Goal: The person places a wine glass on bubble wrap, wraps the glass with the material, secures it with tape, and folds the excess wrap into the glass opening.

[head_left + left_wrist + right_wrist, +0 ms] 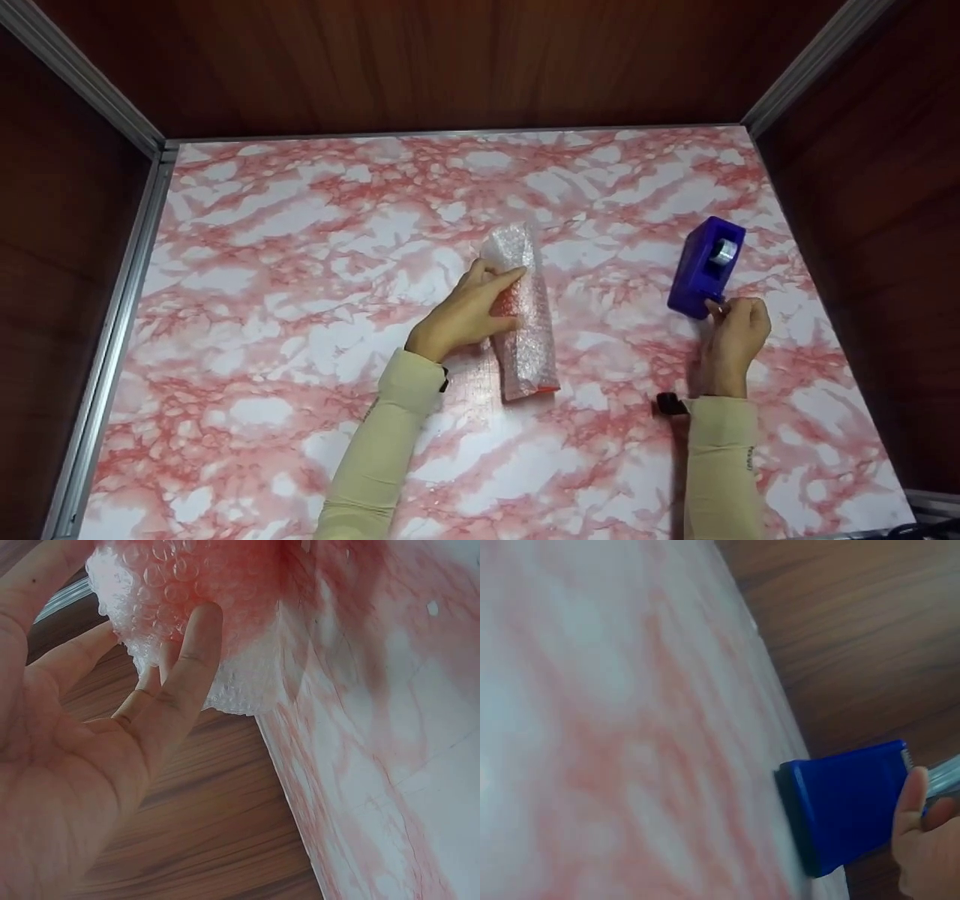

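My left hand [469, 311] rests on the bubble-wrapped bundle [529, 341], its fingers spread wide and pressing the wrap, not closed in a tight grip. The bundle lies near the middle of the marbled surface [300, 262], its long side pointing away from me, and something red shows at its near end. Well apart, on the right, stands the blue-violet tape dispenser [688, 274]. At its near end my right hand [739, 334] is narrow, with thumb and finger pinching what looks to be the clear tape [946, 775].

I judge that the step in hand is to take a piece of tape for fixing the wrap. The next move, I think, asks for a steady pull and a clean tear, while the left fingers prevent the wrap from opening.
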The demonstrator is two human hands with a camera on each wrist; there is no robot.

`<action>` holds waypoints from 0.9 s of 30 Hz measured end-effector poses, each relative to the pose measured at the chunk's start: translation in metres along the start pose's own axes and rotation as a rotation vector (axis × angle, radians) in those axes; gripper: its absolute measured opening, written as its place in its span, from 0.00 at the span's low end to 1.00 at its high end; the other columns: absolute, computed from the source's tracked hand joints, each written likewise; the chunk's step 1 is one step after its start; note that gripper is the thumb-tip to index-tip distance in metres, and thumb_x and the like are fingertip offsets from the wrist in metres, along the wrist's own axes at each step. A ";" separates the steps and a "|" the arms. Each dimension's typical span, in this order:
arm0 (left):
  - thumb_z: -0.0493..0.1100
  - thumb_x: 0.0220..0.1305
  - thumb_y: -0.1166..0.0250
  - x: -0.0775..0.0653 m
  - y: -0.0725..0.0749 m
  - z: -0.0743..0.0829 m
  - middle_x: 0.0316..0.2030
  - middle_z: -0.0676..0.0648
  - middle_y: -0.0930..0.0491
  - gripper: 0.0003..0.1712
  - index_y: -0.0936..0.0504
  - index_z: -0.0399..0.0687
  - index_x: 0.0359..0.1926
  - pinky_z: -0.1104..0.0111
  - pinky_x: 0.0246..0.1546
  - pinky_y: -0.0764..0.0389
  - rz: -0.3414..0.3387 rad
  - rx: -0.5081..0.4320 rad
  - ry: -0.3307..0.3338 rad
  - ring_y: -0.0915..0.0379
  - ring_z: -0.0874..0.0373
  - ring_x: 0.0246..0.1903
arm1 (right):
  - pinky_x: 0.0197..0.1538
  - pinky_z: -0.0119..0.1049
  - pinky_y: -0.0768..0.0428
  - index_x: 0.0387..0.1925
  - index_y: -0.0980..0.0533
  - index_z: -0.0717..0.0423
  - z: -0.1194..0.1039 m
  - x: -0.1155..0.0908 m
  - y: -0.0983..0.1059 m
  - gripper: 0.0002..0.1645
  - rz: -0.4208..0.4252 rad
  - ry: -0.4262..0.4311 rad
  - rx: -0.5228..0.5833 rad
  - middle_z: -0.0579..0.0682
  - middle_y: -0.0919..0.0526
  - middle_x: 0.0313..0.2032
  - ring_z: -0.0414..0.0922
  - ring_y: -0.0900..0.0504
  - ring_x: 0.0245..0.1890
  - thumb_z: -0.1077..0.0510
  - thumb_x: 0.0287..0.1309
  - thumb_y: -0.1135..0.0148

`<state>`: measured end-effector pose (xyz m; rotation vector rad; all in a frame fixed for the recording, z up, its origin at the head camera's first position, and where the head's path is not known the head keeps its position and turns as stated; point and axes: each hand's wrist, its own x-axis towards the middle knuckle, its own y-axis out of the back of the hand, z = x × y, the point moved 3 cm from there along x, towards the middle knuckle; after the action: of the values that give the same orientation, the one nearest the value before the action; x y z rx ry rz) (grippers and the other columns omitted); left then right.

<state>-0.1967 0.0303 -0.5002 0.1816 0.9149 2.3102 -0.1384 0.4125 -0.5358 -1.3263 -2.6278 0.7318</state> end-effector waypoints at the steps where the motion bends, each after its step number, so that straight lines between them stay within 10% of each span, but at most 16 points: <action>1: 0.52 0.65 0.30 0.000 0.000 0.000 0.63 0.43 0.42 0.45 0.42 0.60 0.78 0.64 0.52 0.29 0.000 0.000 -0.001 0.35 0.55 0.52 | 0.35 0.36 0.20 0.18 0.38 0.67 0.001 -0.001 0.001 0.17 -0.002 0.003 -0.001 0.54 0.34 0.25 0.48 0.28 0.23 0.75 0.63 0.58; 21: 0.52 0.65 0.30 0.000 -0.001 0.000 0.62 0.41 0.41 0.45 0.41 0.59 0.78 0.62 0.55 0.30 0.003 0.025 -0.016 0.36 0.52 0.54 | 0.23 0.43 0.31 0.25 0.29 0.65 0.024 -0.010 0.017 0.12 -0.012 -0.431 0.070 0.52 0.32 0.23 0.49 0.32 0.22 0.66 0.67 0.45; 27: 0.52 0.65 0.30 0.000 -0.002 0.001 0.62 0.41 0.41 0.45 0.42 0.58 0.78 0.62 0.56 0.30 0.013 0.019 -0.018 0.36 0.52 0.55 | 0.22 0.41 0.25 0.21 0.30 0.66 0.031 -0.010 0.014 0.13 -0.039 -0.355 -0.066 0.54 0.30 0.19 0.48 0.28 0.18 0.73 0.63 0.49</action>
<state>-0.1956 0.0318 -0.5004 0.2168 0.9294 2.3085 -0.1311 0.4002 -0.5683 -1.2567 -2.9638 0.9621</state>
